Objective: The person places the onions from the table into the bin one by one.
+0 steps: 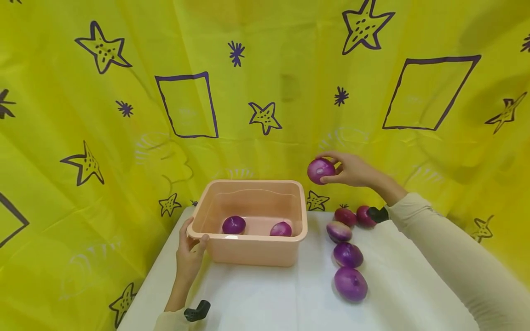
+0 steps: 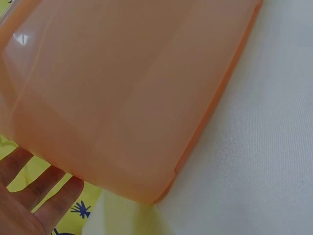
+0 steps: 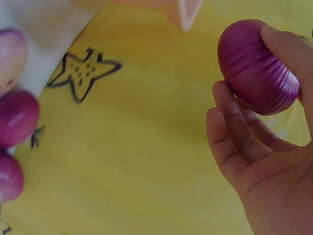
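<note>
A red onion is held in the air by my right hand, pinched between thumb and fingers, right of the tub and above its rim. The right wrist view shows the ridged purple skin of this onion in the hand. My left hand grips the peach plastic tub at its front left corner, thumb at the rim. In the left wrist view its fingers lie along the tub's outer wall. Inside the tub are two red onions, one at left and one at right.
Several red onions stand in a curved row right of the tub, from the nearest to a redder one at the back. The white table ends at a yellow curtain with drawn stars.
</note>
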`<state>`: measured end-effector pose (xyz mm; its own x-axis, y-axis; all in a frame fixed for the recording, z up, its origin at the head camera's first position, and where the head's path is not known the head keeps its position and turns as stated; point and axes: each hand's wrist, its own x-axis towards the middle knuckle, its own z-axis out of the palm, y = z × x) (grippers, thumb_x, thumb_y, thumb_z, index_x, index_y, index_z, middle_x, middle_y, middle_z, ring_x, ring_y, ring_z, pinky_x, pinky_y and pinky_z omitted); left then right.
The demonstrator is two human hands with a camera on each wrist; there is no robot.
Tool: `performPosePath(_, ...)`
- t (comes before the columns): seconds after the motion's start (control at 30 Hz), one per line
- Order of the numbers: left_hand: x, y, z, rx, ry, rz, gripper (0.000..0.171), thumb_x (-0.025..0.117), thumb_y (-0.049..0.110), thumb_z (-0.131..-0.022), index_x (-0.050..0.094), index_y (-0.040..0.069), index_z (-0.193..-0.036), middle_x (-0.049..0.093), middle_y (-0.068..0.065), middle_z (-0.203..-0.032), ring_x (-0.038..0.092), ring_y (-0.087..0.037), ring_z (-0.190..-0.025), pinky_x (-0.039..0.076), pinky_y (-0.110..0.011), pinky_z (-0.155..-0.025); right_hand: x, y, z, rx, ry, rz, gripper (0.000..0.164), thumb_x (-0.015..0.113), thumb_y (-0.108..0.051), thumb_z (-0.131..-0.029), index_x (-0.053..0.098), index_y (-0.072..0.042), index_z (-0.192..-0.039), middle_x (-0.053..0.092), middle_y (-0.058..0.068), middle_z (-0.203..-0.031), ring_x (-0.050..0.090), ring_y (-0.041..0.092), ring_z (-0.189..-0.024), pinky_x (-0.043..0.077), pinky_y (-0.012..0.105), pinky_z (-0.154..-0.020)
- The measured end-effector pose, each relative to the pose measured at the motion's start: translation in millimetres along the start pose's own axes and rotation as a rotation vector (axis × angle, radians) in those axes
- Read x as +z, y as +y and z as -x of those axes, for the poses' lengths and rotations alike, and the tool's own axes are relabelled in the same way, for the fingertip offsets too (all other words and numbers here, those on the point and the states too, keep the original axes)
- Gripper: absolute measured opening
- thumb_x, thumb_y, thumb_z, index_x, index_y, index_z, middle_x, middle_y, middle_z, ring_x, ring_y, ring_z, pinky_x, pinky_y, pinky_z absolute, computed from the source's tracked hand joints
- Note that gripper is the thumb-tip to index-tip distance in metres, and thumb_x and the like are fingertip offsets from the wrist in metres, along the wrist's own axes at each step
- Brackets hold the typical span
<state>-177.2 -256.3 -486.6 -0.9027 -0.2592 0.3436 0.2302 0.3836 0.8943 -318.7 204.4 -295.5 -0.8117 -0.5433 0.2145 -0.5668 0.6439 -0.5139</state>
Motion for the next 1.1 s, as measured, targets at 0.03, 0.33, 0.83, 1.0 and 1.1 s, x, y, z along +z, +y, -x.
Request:
performPosePath(0.03, -0.3, 0.1, -0.3, 0.001, -0.001, 0.002, 0.068, 0.065, 0.024, -0.102, 0.029, 0.029, -0.16, 0.044, -0.011, -0.158, 0.06, -0.033, -0.119, 0.053, -0.016, -0.084, 3.3, -3.5, -4.7, -0.006, -0.003, -0.007, 0.064, 0.084, -0.026, -0.088, 0.055, -0.016, -0.144, 0.064, 0.017, -0.126, 0.07, 0.034, -0.098, 0.061, 0.044, -0.083)
performPosePath(0.33, -2.2, 0.3, -2.4, -0.005, -0.015, 0.027, 0.069, 0.065, 0.024, -0.101, 0.029, 0.03, -0.159, 0.045, -0.011, -0.157, 0.058, -0.031, -0.118, 0.054, -0.016, -0.082, 32.7, -32.5, -43.3, -0.06, -0.036, -0.045, 0.065, 0.085, -0.023, -0.086, 0.056, -0.013, -0.143, 0.065, 0.016, -0.126, 0.071, 0.032, -0.096, 0.061, 0.043, -0.084)
performPosePath(0.83, -2.6, 1.0, -1.9, -0.014, -0.012, 0.037, 0.07, 0.066, 0.024, -0.101, 0.029, 0.032, -0.159, 0.045, -0.01, -0.157, 0.058, -0.029, -0.119, 0.055, -0.018, -0.084, 88.5, -61.9, -90.6, -0.139, -0.142, -0.1, 0.06, 0.086, -0.021, -0.085, 0.06, -0.013, -0.139, 0.066, 0.015, -0.127, 0.066, 0.034, -0.109, 0.058, 0.043, -0.092)
performPosePath(1.0, -1.0, 0.3, -1.8, -0.012, -0.007, 0.036, 0.07, 0.067, 0.026, -0.101, 0.029, 0.032, -0.159, 0.046, -0.008, -0.157, 0.059, -0.029, -0.12, 0.055, -0.02, -0.084, 106.3, -66.1, -99.1, -0.145, -0.165, -0.114, 0.057, 0.085, -0.019, -0.086, 0.061, -0.013, -0.137, 0.064, 0.015, -0.13, 0.065, 0.033, -0.111, 0.058, 0.041, -0.093)
performPosePath(1.1, -0.2, -0.7, -1.0, -0.009, 0.0, 0.028, 0.069, 0.066, 0.027, -0.101, 0.029, 0.03, -0.159, 0.045, -0.009, -0.157, 0.06, -0.03, -0.12, 0.056, -0.024, -0.087, 114.6, -68.1, -101.0, -0.147, -0.182, -0.136, 0.058, 0.085, -0.018, -0.086, 0.06, -0.012, -0.138, 0.064, 0.013, -0.13, 0.066, 0.031, -0.11, 0.058, 0.038, -0.092)
